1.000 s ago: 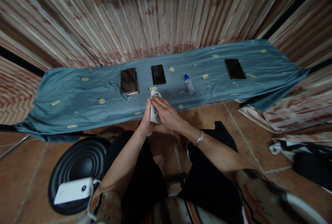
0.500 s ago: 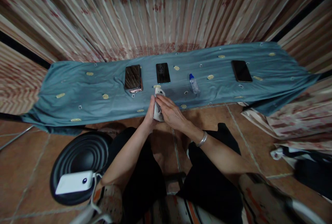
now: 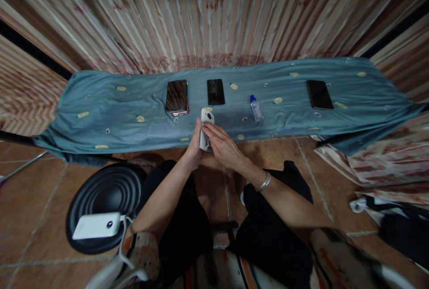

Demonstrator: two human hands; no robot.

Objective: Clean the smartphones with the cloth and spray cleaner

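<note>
The left hand (image 3: 193,147) clasps a pale phone-like device (image 3: 204,116) along its side; the right hand (image 3: 225,149) lies over it, whether gripping I cannot tell. By the blue cloth (image 3: 161,137), the device is nearest a dark phone (image 3: 216,92).

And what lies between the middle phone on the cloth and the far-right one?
In the head view, a small clear blue-capped bottle lies between them, slightly lower in the picture.
</note>
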